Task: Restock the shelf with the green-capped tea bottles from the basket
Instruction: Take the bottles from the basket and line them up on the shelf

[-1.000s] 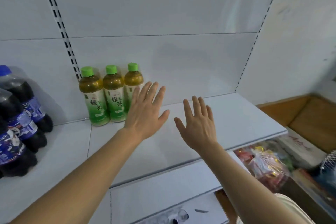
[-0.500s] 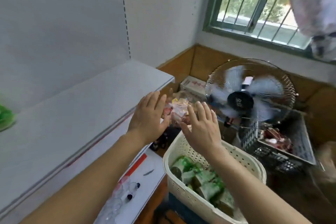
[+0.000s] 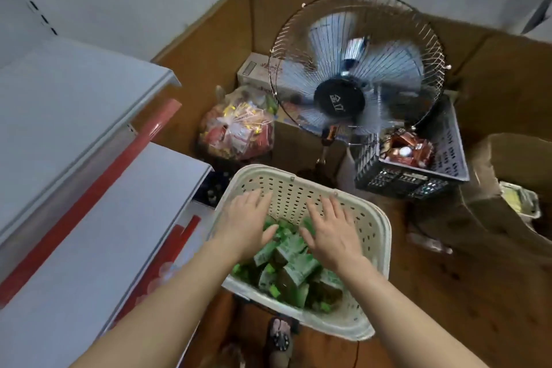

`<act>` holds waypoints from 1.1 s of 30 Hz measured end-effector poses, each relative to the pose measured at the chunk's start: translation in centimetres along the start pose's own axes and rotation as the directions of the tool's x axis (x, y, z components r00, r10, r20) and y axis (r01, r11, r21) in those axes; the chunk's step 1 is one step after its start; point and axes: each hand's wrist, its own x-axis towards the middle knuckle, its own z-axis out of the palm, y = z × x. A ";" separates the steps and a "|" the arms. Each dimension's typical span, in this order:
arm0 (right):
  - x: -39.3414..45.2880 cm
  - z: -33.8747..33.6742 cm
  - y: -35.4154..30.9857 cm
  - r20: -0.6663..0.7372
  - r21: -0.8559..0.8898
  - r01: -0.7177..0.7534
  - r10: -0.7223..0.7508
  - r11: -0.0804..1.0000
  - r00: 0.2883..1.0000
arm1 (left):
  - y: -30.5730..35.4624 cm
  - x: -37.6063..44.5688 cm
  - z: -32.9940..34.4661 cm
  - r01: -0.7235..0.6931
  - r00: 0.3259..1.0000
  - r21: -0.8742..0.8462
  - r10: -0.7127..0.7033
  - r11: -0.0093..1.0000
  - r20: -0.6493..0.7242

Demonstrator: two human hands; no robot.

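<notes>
A cream perforated basket (image 3: 377,236) sits on the floor below me, holding several green-capped tea bottles (image 3: 294,267) lying in a heap. Both my hands reach down into it. My left hand (image 3: 248,225) hovers over the bottles at the basket's left side, fingers straight and spread. My right hand (image 3: 333,230) lies flat over the bottles on the right, fingers straight too. Neither hand holds a bottle. The white shelf (image 3: 59,104) runs along the left; the bottles standing on it are out of view.
A running fan (image 3: 355,69) stands right behind the basket. A clear bag of snacks (image 3: 236,128) and a dark crate (image 3: 418,170) with packets sit on the wooden floor. A lower white shelf (image 3: 98,236) juts out at the left. A sandalled foot (image 3: 279,334) shows below the basket.
My view has swung from the shelf with three standing bottles right and down to the basket. Both hands have dropped from above the rim into the basket, over the bottles.
</notes>
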 end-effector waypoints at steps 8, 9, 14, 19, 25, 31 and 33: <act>-0.2 7.5 1.9 0.199 0.036 -0.169 0.159 0.985 0.967 | 0.1 4.5 8.2 -0.045 0.973 -0.053 0.055 0.998 0.225; -0.3 8.3 1.6 0.233 0.034 -0.174 0.162 0.984 0.959 | 0.1 4.8 9.2 -0.045 0.965 -0.055 0.057 0.997 0.257; -0.4 12.7 0.9 0.328 0.024 -0.110 0.096 0.994 0.940 | 0.2 6.7 13.4 -0.004 0.920 -0.085 0.037 0.996 0.391; -0.3 15.4 1.5 0.384 -0.008 -0.054 0.053 0.999 0.922 | -0.1 8.2 17.1 0.078 0.866 -0.178 0.022 0.981 0.499; 0.2 18.0 1.4 0.403 -0.075 0.055 -0.020 0.996 0.915 | -0.4 8.5 20.8 0.197 0.826 -0.247 -0.025 0.949 0.563; 0.4 18.2 0.9 0.457 -0.163 0.119 -0.032 0.979 0.889 | 0.5 8.5 22.1 0.220 0.835 -0.191 -0.083 0.957 0.543; 0.4 18.0 0.5 0.450 -0.204 0.136 -0.031 0.969 0.893 | 0.6 8.8 22.6 0.241 0.841 -0.189 -0.108 0.952 0.530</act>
